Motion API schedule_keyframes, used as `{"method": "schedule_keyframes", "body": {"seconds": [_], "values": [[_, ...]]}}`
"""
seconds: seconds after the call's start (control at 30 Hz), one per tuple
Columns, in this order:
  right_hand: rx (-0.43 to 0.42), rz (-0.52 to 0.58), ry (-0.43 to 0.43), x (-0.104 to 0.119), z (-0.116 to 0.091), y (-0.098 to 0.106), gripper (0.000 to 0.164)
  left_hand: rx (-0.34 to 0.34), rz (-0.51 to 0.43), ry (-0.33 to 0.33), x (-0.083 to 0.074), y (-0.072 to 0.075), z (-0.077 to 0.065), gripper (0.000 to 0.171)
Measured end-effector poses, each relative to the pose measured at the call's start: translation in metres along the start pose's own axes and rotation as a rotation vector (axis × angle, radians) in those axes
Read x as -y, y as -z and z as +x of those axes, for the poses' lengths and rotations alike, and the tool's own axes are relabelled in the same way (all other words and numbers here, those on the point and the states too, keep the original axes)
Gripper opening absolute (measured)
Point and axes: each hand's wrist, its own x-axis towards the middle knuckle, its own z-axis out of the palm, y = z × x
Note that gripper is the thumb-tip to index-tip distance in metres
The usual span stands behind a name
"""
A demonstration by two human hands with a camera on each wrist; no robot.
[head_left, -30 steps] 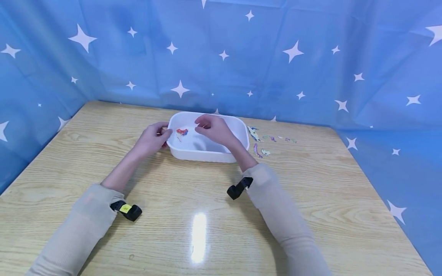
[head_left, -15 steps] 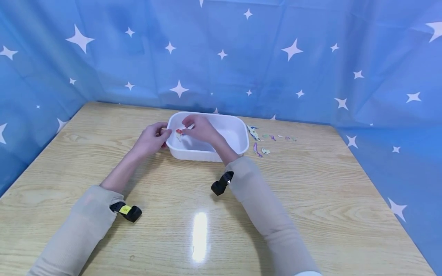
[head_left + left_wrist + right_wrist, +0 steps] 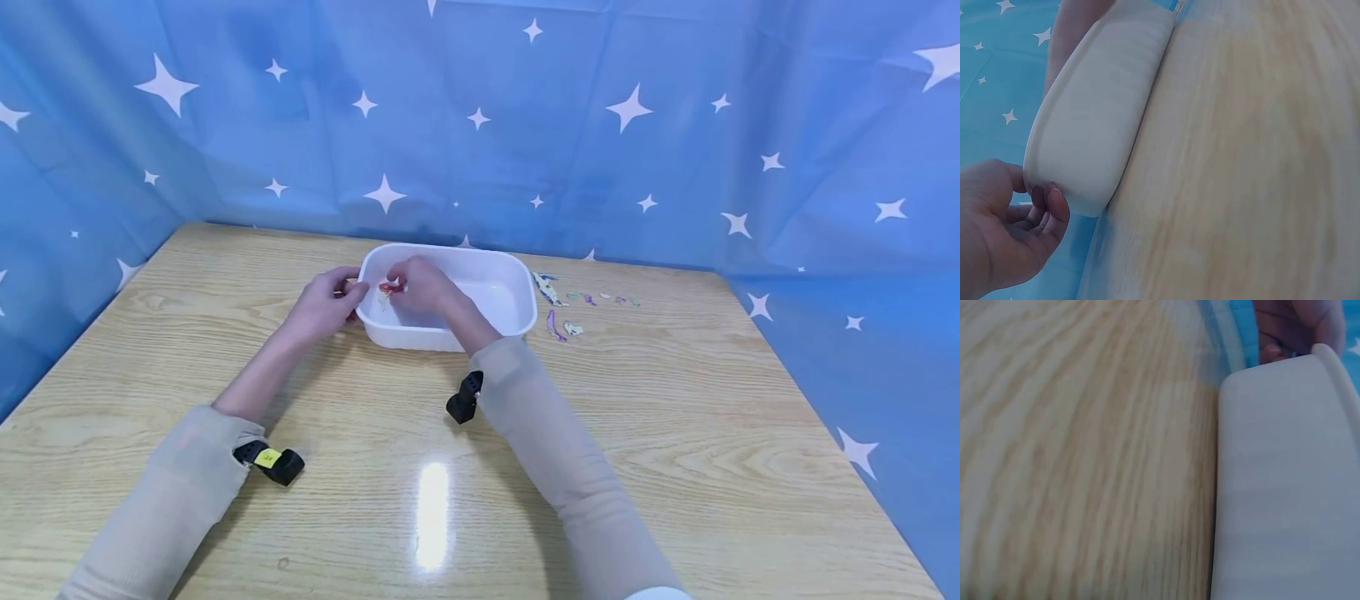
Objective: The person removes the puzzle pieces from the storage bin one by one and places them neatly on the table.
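Observation:
A white plastic tub [image 3: 416, 337] stands on the table. My left hand [image 3: 322, 308] grips its left end, the thumb at the rim and the fingers curled against the outer wall; the left hand [image 3: 1010, 231] in the left wrist view shows the same hold. Inside the tub, near its left end, lies a small flat red piece [image 3: 387, 287] with a pale piece [image 3: 384, 302] beside it. My right hand [image 3: 422, 287] reaches down into the tub with its fingertips at the red piece. Whether they pinch it is hidden. In the right wrist view the tub wall hides that hand.
Right of the tub, several small flat pieces lie on the wooden table [image 3: 675, 400]: a pale green and blue one [image 3: 548, 288], a purple strip [image 3: 555, 326], a pale one [image 3: 573, 328] and smaller bits. A blue star-patterned curtain [image 3: 480, 150] hangs behind.
My right hand has moved left inside the tub and down to the red piece, covering the blue part beside it. The left hand keeps its hold on the tub.

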Motion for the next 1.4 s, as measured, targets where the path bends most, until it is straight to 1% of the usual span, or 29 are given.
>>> {"method": "schedule_keyframes", "body": {"seconds": [0.1, 0.2, 0.27, 0.47, 0.67, 0.93, 1.17, 1.3, 1.4], "values": [[-0.005, 0.009, -0.026, 0.001, -0.001, -0.001, 0.026, -0.004, 0.004, 0.001, 0.000, 0.000, 0.000, 0.044], [-0.004, 0.049, -0.067, 0.000, -0.004, -0.002, 0.031, -0.007, 0.005, -0.003, 0.001, 0.000, 0.001, 0.043], [-0.008, 0.064, -0.075, -0.001, -0.005, -0.001, 0.032, -0.010, 0.006, -0.008, 0.001, 0.000, 0.001, 0.043], [-0.029, 0.054, -0.057, -0.002, -0.006, 0.001, 0.028, -0.013, 0.013, -0.006, 0.000, -0.001, 0.001, 0.044], [-0.064, 0.104, -0.037, 0.001, -0.012, 0.005, 0.031, -0.012, 0.007, -0.003, 0.000, -0.001, 0.001, 0.044], [-0.151, 0.182, 0.038, -0.005, -0.025, 0.010, 0.029, -0.002, -0.008, -0.001, 0.001, 0.000, 0.001, 0.047], [-0.234, 0.266, 0.030, -0.016, -0.041, 0.016, 0.032, 0.005, -0.017, 0.017, 0.000, 0.001, -0.001, 0.049], [-0.294, 0.320, 0.020, -0.020, -0.053, 0.023, 0.035, 0.012, -0.024, 0.024, 0.000, 0.001, -0.002, 0.050], [-0.323, 0.352, 0.014, -0.024, -0.062, 0.028, 0.034, 0.014, -0.034, 0.019, 0.000, 0.001, -0.001, 0.051]]}}
